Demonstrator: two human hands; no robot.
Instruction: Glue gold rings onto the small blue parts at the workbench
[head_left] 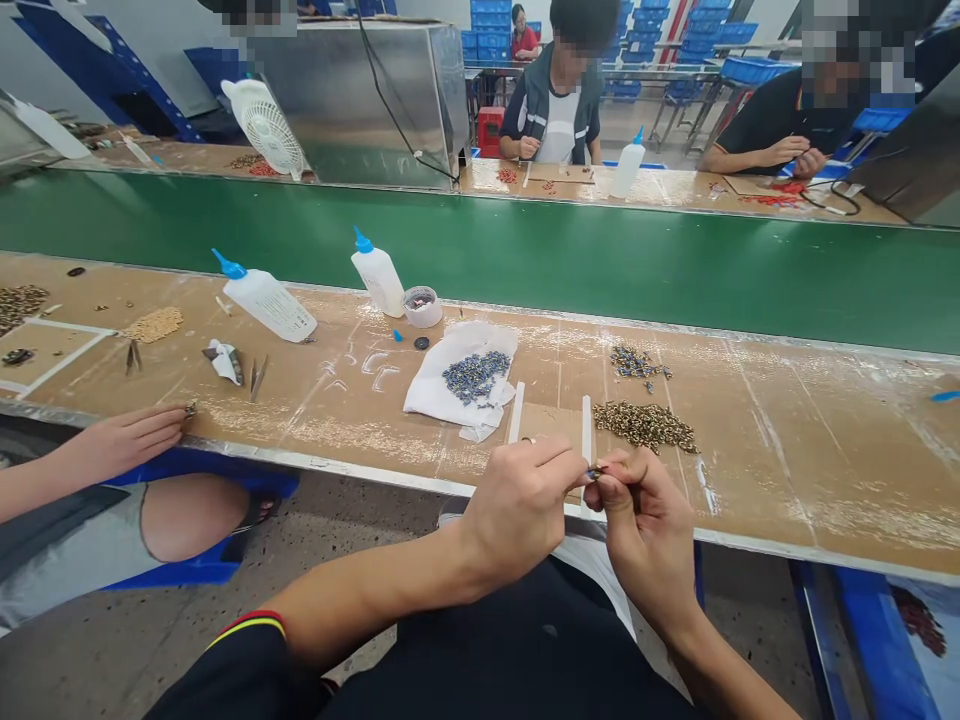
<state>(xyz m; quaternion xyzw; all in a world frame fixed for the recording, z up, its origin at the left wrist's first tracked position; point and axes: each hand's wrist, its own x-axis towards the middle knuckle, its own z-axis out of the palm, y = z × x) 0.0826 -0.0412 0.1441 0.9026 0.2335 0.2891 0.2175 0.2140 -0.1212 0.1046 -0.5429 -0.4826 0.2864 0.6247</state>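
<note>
Brassy and blue, a tiny piece (595, 473) is pinched at the meeting fingertips of both hands, just above the near edge of the brown work table (825, 450). The left hand (517, 505) grips it with finger and thumb drawn together; the right hand (649, 520) closes on it from the other side, its fingers curled. Just beyond the hands, two white strips (586, 430) run across the tabletop. Near the right hand lies a heap of brassy, dark-flecked pieces (646, 426), with a smaller cluster of blue-and-gold pieces (636, 364) behind it. Left of the strips, a white sheet (426, 390) bears a spread of blue pieces (476, 377). Farther back stand a blue-tipped bottle (381, 280) and, touching or just beside it, a white roll (422, 310). Well to the left, a co-worker's hand (146, 438) rests at the table edge. Past everything runs a green belt (525, 250).
</note>
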